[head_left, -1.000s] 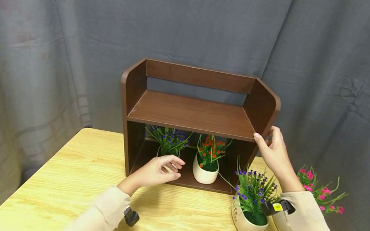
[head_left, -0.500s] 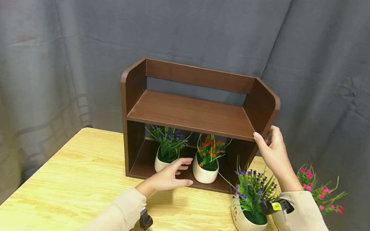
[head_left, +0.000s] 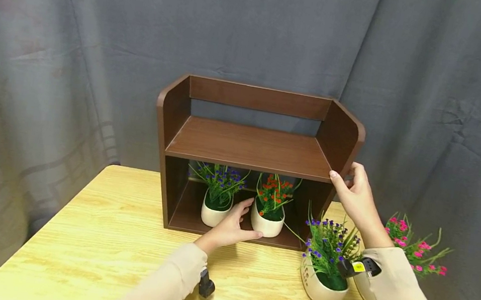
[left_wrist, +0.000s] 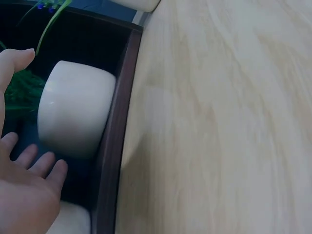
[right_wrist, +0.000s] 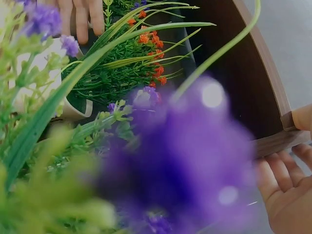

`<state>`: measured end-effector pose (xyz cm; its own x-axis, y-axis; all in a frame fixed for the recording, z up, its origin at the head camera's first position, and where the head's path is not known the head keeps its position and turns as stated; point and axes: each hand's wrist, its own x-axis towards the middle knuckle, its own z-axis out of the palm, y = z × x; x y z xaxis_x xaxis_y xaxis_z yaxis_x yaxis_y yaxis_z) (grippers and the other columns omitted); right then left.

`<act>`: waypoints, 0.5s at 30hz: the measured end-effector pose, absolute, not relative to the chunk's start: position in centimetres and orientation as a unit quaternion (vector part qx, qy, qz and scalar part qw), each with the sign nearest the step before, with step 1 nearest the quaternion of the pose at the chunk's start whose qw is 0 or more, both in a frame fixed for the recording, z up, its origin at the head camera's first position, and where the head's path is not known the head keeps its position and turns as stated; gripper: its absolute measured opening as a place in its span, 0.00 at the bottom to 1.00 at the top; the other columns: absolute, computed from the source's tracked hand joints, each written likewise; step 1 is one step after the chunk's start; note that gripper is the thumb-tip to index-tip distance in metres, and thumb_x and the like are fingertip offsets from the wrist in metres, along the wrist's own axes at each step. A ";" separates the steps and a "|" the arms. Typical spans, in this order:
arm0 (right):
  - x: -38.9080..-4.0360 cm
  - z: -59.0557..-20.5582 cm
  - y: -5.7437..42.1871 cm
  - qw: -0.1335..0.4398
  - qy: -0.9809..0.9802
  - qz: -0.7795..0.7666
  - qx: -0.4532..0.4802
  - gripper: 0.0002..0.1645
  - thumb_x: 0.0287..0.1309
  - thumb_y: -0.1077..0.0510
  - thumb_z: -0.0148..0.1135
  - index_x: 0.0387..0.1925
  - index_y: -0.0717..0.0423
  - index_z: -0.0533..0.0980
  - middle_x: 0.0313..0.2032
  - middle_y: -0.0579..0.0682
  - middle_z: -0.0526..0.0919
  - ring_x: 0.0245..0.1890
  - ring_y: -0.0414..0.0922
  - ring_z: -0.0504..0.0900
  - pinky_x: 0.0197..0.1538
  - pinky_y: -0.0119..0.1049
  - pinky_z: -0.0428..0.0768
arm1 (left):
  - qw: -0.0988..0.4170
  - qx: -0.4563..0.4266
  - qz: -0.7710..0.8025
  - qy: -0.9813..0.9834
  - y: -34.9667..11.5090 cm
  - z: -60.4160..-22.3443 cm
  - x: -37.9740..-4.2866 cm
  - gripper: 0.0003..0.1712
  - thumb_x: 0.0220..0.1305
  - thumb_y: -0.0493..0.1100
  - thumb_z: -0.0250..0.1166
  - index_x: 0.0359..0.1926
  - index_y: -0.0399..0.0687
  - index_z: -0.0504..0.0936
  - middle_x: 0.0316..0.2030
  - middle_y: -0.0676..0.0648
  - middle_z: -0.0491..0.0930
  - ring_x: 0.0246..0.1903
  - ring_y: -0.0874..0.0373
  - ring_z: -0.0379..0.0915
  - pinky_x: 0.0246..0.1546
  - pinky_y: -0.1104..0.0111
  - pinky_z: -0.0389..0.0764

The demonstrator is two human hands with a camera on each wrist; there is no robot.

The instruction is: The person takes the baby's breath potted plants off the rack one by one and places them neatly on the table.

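Note:
My left hand point(head_left: 230, 227) reaches to the lower level of a dark brown wooden shelf point(head_left: 250, 146). Its fingers are spread beside a white pot with orange-red flowers point(head_left: 268, 227), the thumb in front near the pot's base. In the left wrist view, fingers and thumb stand around this white pot point(left_wrist: 75, 112) with a gap visible below it. My right hand point(head_left: 358, 201) grips the shelf's right side panel, thumb on the front edge and fingers behind. The right wrist view shows that hand point(right_wrist: 292, 195) at the panel, with blurred purple flowers point(right_wrist: 190, 146) in front.
Left of the orange-flowered pot, a white pot of blue-purple flowers point(head_left: 215, 215) stands on the same level. Outside, below my right forearm, are a lettered pot of purple flowers point(head_left: 323, 287) and one with pink flowers point(head_left: 414, 249). Grey curtains point(head_left: 274, 33) hang behind the wooden table point(head_left: 88, 231).
My left hand has moved right and slightly farther in, past the left pot to the orange-flowered one, its fingers spreading wider. My right hand has stayed on the side panel.

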<state>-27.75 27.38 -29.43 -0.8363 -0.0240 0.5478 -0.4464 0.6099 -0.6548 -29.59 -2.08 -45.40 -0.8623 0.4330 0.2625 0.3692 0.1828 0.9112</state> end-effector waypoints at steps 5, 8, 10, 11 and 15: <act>-27.8 -29.5 27.3 0.246 -0.855 0.435 0.141 0.28 0.73 0.53 0.56 0.62 0.68 0.62 0.49 0.59 0.68 0.35 0.42 0.70 0.32 0.29 0.70 | 0.000 0.235 0.566 0.790 -0.9 -45.9 -30.3 0.60 0.56 0.51 0.76 0.79 0.45 0.48 0.74 0.38 0.52 0.73 0.42 0.50 0.68 0.51 0.62; -27.8 -29.5 27.4 0.244 -0.855 0.437 0.137 0.28 0.73 0.53 0.56 0.63 0.67 0.62 0.49 0.58 0.68 0.35 0.42 0.70 0.31 0.29 0.70 | -0.009 0.221 0.551 0.805 -0.3 -45.7 -30.7 0.62 0.53 0.54 0.77 0.79 0.47 0.48 0.73 0.37 0.54 0.72 0.43 0.53 0.67 0.50 0.63; -27.9 -29.5 27.5 0.242 -0.855 0.437 0.135 0.28 0.73 0.52 0.56 0.63 0.66 0.62 0.50 0.58 0.69 0.34 0.43 0.70 0.30 0.30 0.70 | -0.013 0.211 0.540 0.815 0.0 -45.6 -31.1 0.64 0.52 0.56 0.78 0.79 0.49 0.47 0.73 0.37 0.54 0.71 0.43 0.54 0.67 0.49 0.64; -27.9 -29.5 27.5 0.242 -0.856 0.437 0.133 0.28 0.73 0.52 0.56 0.63 0.66 0.62 0.50 0.58 0.69 0.34 0.43 0.71 0.30 0.30 0.70 | -0.013 0.207 0.536 0.819 0.2 -45.6 -31.3 0.65 0.50 0.56 0.78 0.79 0.51 0.47 0.73 0.38 0.54 0.71 0.44 0.54 0.67 0.50 0.63; -28.0 -29.6 27.7 0.237 -0.855 0.442 0.131 0.28 0.73 0.52 0.56 0.64 0.65 0.62 0.49 0.57 0.70 0.34 0.43 0.71 0.29 0.31 0.70 | -0.019 0.194 0.530 0.825 0.6 -46.0 -32.0 0.68 0.47 0.58 0.80 0.80 0.54 0.45 0.73 0.39 0.54 0.70 0.45 0.55 0.66 0.51 0.64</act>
<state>-27.97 27.65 -29.58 -0.8539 -0.0144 0.5202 -0.4330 0.5743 -0.6948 -32.04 0.62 -45.96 -0.9241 0.2998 0.2370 0.3401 0.3620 0.8680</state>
